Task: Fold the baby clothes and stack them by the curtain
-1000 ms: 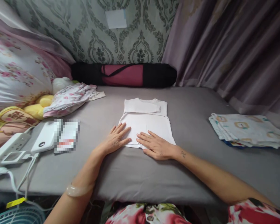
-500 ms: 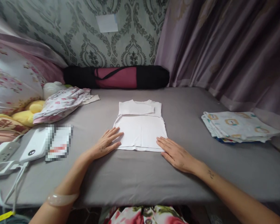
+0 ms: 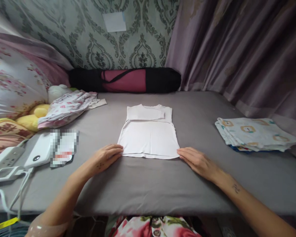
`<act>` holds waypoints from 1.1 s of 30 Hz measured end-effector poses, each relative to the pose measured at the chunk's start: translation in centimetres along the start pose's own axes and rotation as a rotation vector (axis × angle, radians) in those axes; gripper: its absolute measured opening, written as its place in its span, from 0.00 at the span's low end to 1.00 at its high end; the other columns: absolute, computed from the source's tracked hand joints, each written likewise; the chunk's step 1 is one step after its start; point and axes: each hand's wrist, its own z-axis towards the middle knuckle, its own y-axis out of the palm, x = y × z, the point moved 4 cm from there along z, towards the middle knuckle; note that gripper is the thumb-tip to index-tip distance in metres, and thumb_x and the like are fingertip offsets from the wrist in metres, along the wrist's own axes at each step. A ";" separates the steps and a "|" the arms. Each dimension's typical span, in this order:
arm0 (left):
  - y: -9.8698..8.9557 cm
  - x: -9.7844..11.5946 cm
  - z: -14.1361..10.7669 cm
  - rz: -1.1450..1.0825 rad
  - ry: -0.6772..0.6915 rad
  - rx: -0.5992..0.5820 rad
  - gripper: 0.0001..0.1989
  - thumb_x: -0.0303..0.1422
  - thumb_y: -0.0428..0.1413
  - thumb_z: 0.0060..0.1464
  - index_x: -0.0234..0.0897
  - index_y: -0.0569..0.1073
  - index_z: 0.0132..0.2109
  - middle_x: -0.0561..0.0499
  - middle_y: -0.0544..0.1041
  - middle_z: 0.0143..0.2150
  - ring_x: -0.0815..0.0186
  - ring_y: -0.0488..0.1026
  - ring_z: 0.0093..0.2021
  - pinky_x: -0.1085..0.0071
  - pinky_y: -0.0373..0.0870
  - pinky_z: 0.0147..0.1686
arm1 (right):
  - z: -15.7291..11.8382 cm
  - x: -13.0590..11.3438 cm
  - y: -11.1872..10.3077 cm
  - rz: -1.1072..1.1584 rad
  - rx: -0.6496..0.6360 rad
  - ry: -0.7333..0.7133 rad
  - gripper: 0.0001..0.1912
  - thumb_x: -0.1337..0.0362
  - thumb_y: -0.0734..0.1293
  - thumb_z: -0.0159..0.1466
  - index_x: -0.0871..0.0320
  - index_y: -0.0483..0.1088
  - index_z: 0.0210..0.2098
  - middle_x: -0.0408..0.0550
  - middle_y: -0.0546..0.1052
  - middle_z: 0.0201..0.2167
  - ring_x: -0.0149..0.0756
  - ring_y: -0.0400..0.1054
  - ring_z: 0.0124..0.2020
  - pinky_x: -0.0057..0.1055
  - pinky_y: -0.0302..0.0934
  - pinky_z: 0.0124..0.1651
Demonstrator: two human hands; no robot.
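A white long-sleeved shirt [image 3: 150, 136] lies flat on the grey sheet, its sleeves folded across the upper part and its hem toward me. At the hem's left corner, my left hand [image 3: 107, 157] pinches the cloth between closed fingers. My right hand [image 3: 196, 161] has the right corner of the hem in its closed fingertips. Both palms rest low, close to the sheet.
Folded patterned cloths [image 3: 256, 133] lie at the right. At the left are a crumpled printed garment [image 3: 69, 107], yellow plush [image 3: 31, 120], a white power bank [image 3: 43, 149], a phone and a power strip [image 3: 6, 159]. A black and pink rolled bag [image 3: 125, 80] lies along the wall.
Both hands have moved outward from lying spread on the shirt's lower part to its bottom corners, and their fingers have closed there. The hem looks spread a little wider.
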 end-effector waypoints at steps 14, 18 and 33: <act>-0.1 -0.7 1.5 -0.072 0.028 -0.002 0.17 0.31 0.45 0.62 0.40 0.75 0.52 0.45 0.73 0.58 0.59 0.70 0.58 0.62 0.66 0.59 | 1.6 0.6 0.2 0.059 0.039 0.072 0.15 0.66 0.57 0.69 0.52 0.72 0.48 0.51 0.74 0.53 0.40 0.68 0.55 0.42 0.66 0.57; -1.0 -1.0 1.8 -0.201 -0.082 -0.012 0.18 0.35 0.46 0.63 0.39 0.74 0.53 0.45 0.76 0.55 0.60 0.73 0.56 0.65 0.70 0.55 | 2.1 0.6 -0.9 0.107 0.027 0.118 0.16 0.65 0.55 0.70 0.52 0.69 0.52 0.48 0.77 0.51 0.37 0.71 0.52 0.37 0.67 0.55; -4.0 2.7 -0.1 -0.073 0.078 0.005 0.17 0.31 0.46 0.64 0.43 0.75 0.53 0.48 0.79 0.51 0.64 0.76 0.51 0.67 0.72 0.53 | 0.3 -2.3 -5.8 0.046 -0.025 0.105 0.18 0.65 0.56 0.70 0.51 0.69 0.55 0.45 0.76 0.53 0.36 0.70 0.54 0.34 0.65 0.57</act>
